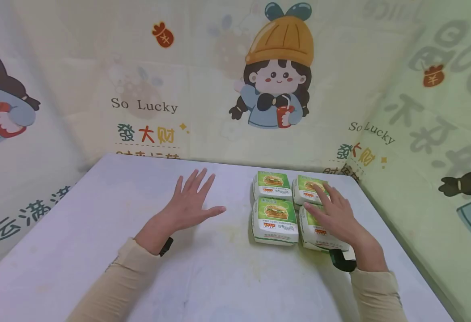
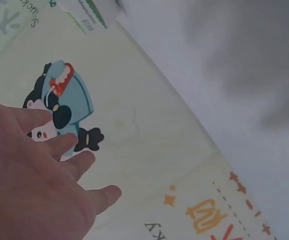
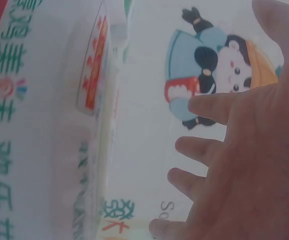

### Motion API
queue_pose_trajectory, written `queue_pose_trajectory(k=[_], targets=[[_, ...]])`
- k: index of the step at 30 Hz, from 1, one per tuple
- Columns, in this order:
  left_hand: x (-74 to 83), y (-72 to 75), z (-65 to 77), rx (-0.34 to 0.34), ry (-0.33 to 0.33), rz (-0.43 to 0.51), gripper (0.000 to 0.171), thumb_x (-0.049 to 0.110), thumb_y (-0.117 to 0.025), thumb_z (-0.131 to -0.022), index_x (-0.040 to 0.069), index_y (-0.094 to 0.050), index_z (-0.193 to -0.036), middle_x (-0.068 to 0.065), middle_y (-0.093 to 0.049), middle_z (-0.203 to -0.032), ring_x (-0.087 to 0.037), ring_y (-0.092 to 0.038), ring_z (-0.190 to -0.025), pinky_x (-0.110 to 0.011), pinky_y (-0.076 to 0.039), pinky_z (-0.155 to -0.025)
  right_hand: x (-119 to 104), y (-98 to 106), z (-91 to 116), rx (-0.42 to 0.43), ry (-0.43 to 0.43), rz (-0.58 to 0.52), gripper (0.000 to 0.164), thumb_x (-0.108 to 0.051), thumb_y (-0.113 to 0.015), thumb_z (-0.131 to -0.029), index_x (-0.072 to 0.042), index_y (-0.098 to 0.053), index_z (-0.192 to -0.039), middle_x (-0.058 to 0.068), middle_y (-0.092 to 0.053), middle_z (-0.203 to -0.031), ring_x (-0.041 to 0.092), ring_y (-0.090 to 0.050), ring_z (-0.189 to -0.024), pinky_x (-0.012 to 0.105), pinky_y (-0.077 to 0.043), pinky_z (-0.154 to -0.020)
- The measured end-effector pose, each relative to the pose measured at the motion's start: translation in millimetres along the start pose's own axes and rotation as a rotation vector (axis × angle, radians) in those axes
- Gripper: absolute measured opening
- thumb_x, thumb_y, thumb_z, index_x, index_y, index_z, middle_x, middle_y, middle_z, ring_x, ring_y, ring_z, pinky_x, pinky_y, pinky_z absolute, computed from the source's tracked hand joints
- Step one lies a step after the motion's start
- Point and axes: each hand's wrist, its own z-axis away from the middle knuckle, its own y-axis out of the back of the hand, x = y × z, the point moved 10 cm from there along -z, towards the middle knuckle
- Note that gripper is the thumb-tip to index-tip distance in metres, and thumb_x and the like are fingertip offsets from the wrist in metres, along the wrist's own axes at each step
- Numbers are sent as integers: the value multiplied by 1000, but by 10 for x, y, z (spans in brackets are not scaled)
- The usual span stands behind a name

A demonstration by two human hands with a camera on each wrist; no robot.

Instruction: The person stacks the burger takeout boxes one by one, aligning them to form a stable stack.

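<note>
Several white-and-green burger boxes, each printed with a burger picture, sit together in two rows on the table's right side. The front left box (image 1: 275,221) and back left box (image 1: 272,184) show whole tops. My right hand (image 1: 336,214), fingers spread, hovers over the front right box (image 1: 320,239) and partly covers it and the back right box (image 1: 299,190). In the right wrist view a box side (image 3: 39,125) stands apart from the fingers. My left hand (image 1: 187,205) is held above the table left of the boxes, fingers spread, holding nothing. A box corner (image 2: 87,15) shows in the left wrist view.
The white table (image 1: 219,277) has faint yellowish stains in front of the boxes. A cream printed cloth (image 1: 203,89) hangs behind it, with similar cloth on both sides. Dark straps sit at both wrists.
</note>
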Motion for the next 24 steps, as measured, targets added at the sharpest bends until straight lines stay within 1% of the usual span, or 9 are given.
queue_pose_trajectory(k=[6,11,17,22,24], targets=[[187,-84,-84,-11,-23,38,97,73,-47,-89,18,-11,-161,-9,-7,-168,-32,-3,-155,-62,0,-121,130,8,17,-14,-28,-16,81,-55,-42,-100,-7,-14,-159,28,-3,-163,56,1,-146,73,-2,-111],[360,-162,-155,-40,-43,95,100,72,-50,-88,17,-10,-161,-8,-9,-168,-32,-8,-155,-60,-3,-122,214,16,30,-24,-42,-28,81,-55,-43,-100,-7,-15,-159,28,-5,-162,56,-5,-145,76,-10,-108],[584,-264,-232,-76,-65,190,103,69,-57,-86,17,-10,-161,-6,-10,-167,-29,-13,-154,-56,-9,-123,264,6,66,-77,-37,-80,83,-52,-50,-98,-9,-13,-159,26,-2,-163,56,-3,-145,79,-18,-103],[824,-369,-251,-95,-113,245,105,68,-62,-84,14,-12,-160,-6,-14,-167,-29,-17,-153,-54,-14,-123,291,25,125,-96,-24,-51,92,-53,-61,-92,-9,-16,-159,26,-6,-162,55,-8,-144,79,-24,-102],[911,-433,-250,-113,-130,243,107,68,-63,-83,13,-12,-160,-7,-15,-167,-28,-17,-153,-53,-15,-123,308,26,149,-101,-22,-35,95,-53,-65,-88,-8,-18,-158,27,-8,-161,55,-10,-144,78,-25,-102]])
